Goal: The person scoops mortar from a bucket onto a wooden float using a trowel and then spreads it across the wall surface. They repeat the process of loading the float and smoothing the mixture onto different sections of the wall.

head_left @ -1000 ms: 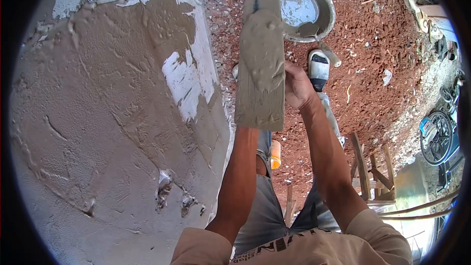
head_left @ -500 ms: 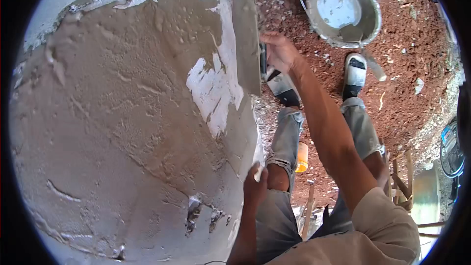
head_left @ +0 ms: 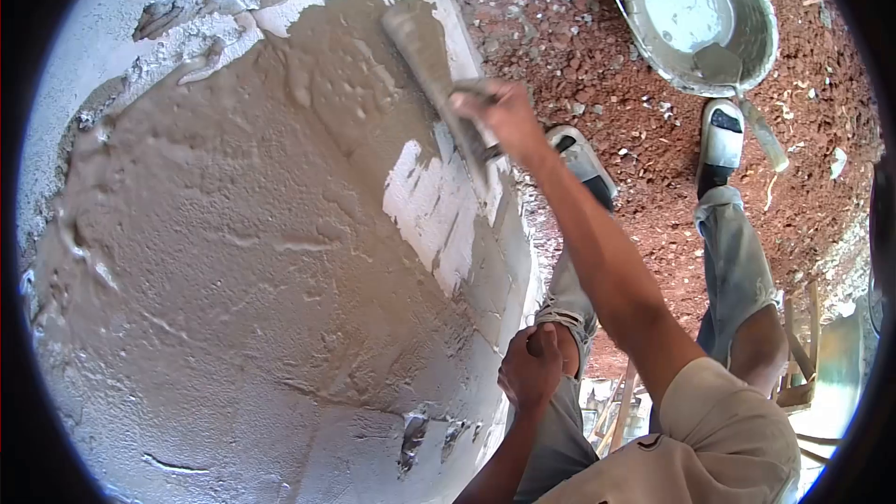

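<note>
My right hand (head_left: 504, 114) grips the handle of a plastering float (head_left: 425, 54), whose mortar-covered blade lies against the wall near its upper right edge. The wall (head_left: 233, 243) carries wet grey-brown mortar, with a bare white patch (head_left: 439, 215) just below the float. My left hand (head_left: 530, 369) is curled into a fist with nothing visible in it, close to the wall's right edge and beside my left knee.
A grey bucket (head_left: 770, 42) holding mortar and a small trowel (head_left: 747, 93) stands on the red gravel ground (head_left: 635, 84) at the upper right. My sandalled feet (head_left: 723, 135) are below it. Wooden pieces (head_left: 803, 355) lie at the lower right.
My right hand has swung the loaded float from in front of me onto the wall and tilted it across the upper right part. My left hand let go of the float and dropped to the knee.
</note>
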Demonstrator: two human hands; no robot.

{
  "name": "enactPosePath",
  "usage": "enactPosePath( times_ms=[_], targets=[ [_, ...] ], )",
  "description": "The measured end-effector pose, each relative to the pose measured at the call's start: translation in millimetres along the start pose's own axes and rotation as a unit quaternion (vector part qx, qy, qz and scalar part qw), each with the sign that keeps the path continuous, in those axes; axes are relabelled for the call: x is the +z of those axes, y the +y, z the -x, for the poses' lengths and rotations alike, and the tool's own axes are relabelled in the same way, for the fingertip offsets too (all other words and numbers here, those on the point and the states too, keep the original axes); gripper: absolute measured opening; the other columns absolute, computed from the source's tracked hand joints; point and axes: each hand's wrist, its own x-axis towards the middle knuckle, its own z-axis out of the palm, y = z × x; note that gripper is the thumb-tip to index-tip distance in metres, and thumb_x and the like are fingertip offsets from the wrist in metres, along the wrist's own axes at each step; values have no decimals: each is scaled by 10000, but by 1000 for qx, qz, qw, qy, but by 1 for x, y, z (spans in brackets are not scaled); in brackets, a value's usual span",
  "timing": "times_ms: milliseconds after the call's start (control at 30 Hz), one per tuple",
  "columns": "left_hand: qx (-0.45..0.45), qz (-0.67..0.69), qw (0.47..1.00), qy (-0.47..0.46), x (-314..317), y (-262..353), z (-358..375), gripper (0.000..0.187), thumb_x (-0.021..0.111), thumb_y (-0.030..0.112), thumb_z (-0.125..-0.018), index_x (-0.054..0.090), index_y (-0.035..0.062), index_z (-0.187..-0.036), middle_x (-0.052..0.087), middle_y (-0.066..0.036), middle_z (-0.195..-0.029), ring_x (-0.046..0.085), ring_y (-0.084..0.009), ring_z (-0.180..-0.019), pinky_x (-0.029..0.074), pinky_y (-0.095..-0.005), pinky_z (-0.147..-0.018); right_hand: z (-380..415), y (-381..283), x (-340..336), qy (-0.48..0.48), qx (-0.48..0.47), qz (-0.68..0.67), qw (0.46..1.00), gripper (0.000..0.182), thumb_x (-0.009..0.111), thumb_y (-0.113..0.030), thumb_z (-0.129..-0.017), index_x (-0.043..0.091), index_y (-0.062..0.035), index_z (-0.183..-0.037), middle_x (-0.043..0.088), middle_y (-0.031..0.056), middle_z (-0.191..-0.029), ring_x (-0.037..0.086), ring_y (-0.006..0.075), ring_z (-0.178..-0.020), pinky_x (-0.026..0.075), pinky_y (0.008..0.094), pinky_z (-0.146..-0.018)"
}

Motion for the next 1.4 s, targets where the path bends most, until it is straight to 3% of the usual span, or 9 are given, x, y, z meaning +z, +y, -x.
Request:
enactPosePath(
  times_ms=[267, 433, 567, 700, 767, 833, 1133, 1167, 1400],
  targets=[
    [17, -33, 999, 31, 7, 1, -12, 533, 666, 597, -951, 788, 125, -1164, 792, -183, -1127, 742, -433, -1053, 546, -527, -990, -78, 16, -16, 24, 54, -130, 990, 162, 821, -153, -842, 770, 0, -859, 491, -35, -657, 378, 85, -563, 272, 307, -525],
    [34, -53, 997, 35, 6, 4, -7, 521, 682, 588, -937, 784, 133, -1170, 794, -168, -1129, 747, -429, -1040, 559, -526, -968, -53, -30, 9, -47, 6, -108, 993, 231, 840, -193, -935, 822, -13, -1079, 750, 94, -725, 469, 59, -497, 378, 260, -456],
    [38, -64, 997, 33, 7, 1, -5, 522, 683, 593, -931, 785, 135, -1159, 795, -165, -1120, 749, -430, -1030, 567, -530, -952, 22, -65, 43, -75, -95, -5, 993, 277, 860, -238, -875, 842, -67, -1092, 820, 119, -939, 765, 208, -854, 602, 392, -841],
    [33, -56, 998, 26, -6, 12, -4, 534, 662, 610, -937, 788, 134, -1143, 795, -170, -1103, 748, -436, -1021, 568, -533, -945, 60, -82, 48, -146, -102, -37, 983, 287, 875, -252, -875, 836, -57, -1082, 821, 126, -984, 760, 211, -934, 586, 422, -918],
    [17, -63, 998, 17, -14, 13, -7, 541, 653, 614, -942, 788, 131, -1147, 795, -173, -1103, 748, -438, -1023, 568, -533, -948, 22, -64, 23, -106, -50, -58, 991, 287, 861, -240, -885, 831, -43, -1092, 811, 161, -1034, 755, 224, -952, 594, 409, -897],
    [14, -64, 998, 17, -12, 13, -12, 545, 647, 615, -945, 789, 130, -1150, 795, -176, -1105, 747, -440, -1026, 566, -534, -952, -31, -40, 0, -13, 31, -38, 999, 230, 818, -164, -931, 820, -12, -1104, 784, 62, -841, 570, 104, -587, 494, 256, -600],
    [18, -60, 998, 23, -6, 7, -13, 538, 662, 607, -937, 788, 134, -1159, 792, -178, -1124, 743, -445, -1040, 559, -532, -970, -7, -63, 13, -75, -51, 35, 995, 297, 838, -246, -879, 836, -45, -1098, 820, 123, -1012, 737, 186, -890, 566, 361, -854],
    [19, -52, 998, 21, -7, 13, -17, 538, 664, 606, -936, 788, 133, -1162, 792, -177, -1126, 742, -444, -1043, 559, -531, -971, -13, -49, 10, -80, -72, 20, 994, 289, 837, -239, -905, 817, -42, -1116, 743, 29, -814, 484, 80, -567, 383, 263, -528],
    [20, -70, 997, 26, -3, 5, -19, 533, 673, 606, -928, 787, 137, -1154, 795, -168, -1118, 743, -436, -1048, 556, -532, -976, -76, -17, -3, 5, 54, -138, 989, 295, 838, -186, -846, 803, 36, -1037, 611, 0, -716, 484, 79, -569, 348, 265, -501]
  ],
)
